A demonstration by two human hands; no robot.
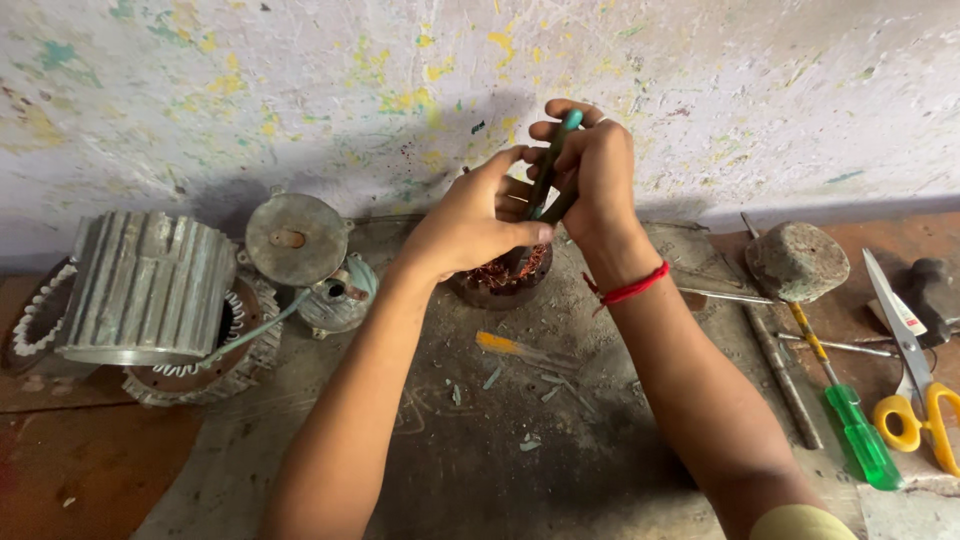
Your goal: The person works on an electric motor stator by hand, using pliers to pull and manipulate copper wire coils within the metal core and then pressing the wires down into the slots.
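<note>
Slippage is the risk: the right hand grips a green-handled tool pointing down into the copper-wound stator at twelve o'clock on the table; the left hand pinches its shaft, fingers beside the tip.

no packages, signs or screens show; a small white label with red sits on the scissors' blade.

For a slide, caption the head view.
Both hands, left hand and right hand, grip a green-handled tool over a copper-wound stator.
</note>
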